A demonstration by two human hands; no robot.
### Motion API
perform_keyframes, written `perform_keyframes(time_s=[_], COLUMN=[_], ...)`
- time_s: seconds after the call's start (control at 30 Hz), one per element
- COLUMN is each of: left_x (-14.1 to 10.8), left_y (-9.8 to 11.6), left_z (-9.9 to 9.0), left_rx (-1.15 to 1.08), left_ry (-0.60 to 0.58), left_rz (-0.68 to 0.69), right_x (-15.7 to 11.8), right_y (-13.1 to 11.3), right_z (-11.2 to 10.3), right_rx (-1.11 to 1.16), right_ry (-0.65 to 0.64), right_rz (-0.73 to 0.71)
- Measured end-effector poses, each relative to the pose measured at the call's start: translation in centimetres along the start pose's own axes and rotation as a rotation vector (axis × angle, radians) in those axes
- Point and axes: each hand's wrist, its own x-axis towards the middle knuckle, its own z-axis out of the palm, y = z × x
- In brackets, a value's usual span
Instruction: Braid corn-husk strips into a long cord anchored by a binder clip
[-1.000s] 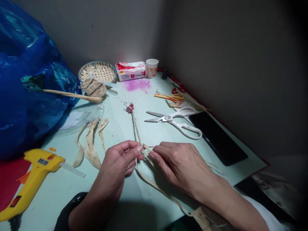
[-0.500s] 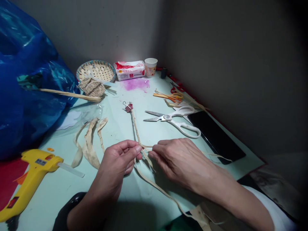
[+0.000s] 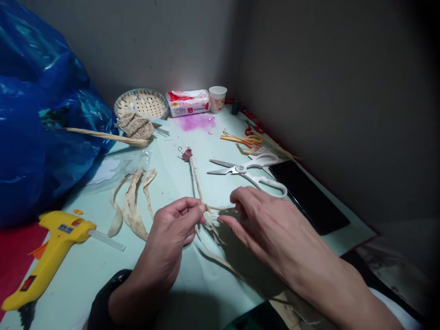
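A braided cord of pale dried plant fibre (image 3: 196,181) runs down the table from a dark red binder clip (image 3: 187,155) at its far end. My left hand (image 3: 175,222) pinches the near end of this braid between thumb and fingertips. Loose strands fan out from the pinch; one long strand (image 3: 220,261) trails toward the table's near edge. To the right, my right hand (image 3: 254,220) has its thumb and fingers apart beside a strand that stretches sideways. Where that strand ends behind the fingers is hidden. White-handled scissors (image 3: 240,169) lie with blades spread beyond the right hand.
Left of the hands lie dried husk strips (image 3: 134,206) and a yellow glue gun (image 3: 62,247). A large blue plastic bag (image 3: 44,114) bulges at the left. Behind are a woven basket (image 3: 151,103), a twine ball (image 3: 136,127), tissues (image 3: 189,107) and a paper cup (image 3: 217,98). A black phone (image 3: 309,197) lies right.
My right thumb and fingers have spread apart, and the hand has risen slightly. My left hand keeps its pinch on the braid. The whole view has shifted a little.
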Motion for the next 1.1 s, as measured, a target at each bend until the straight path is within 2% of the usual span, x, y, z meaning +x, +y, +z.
perform_keyframes(time_s=[0.07,0.1,0.2,0.27,0.4,0.53,0.73,0.93,1.1], left_x=[-0.1,-0.1,0.0,0.1,0.2,0.2,0.2,0.0,0.1], left_y=[0.0,-0.1,-0.1,-0.2,-0.2,-0.3,-0.4,-0.5,-0.8], left_z=[0.0,0.0,0.0,-0.1,-0.2,0.0,0.5,0.6,0.4], left_rx=[0.007,0.003,-0.016,-0.024,-0.037,-0.037,-0.025,-0.027,-0.036], left_ry=[-0.013,-0.021,-0.035,-0.044,-0.037,-0.005,0.008,0.034,0.023], left_rz=[0.010,0.013,0.017,0.025,0.028,0.035,0.073,0.072,0.052], right_x=[0.0,0.1,0.4,0.5,0.4,0.1,-0.6,-0.6,-0.7], right_y=[-0.3,-0.5,-0.9,-0.8,-0.5,-0.6,-2.0,-3.0,-3.2], right_z=[0.3,0.6,1.3,1.8,2.6,3.3,4.7,5.6,5.8], right_rx=[0.038,0.088,0.301,0.406,0.471,0.409,0.141,0.065,0.085], right_ry=[0.086,0.086,-0.027,-0.054,0.058,0.204,0.475,0.621,0.665], right_rz=[-0.022,-0.034,-0.029,-0.010,-0.023,-0.075,-0.158,-0.148,-0.180])
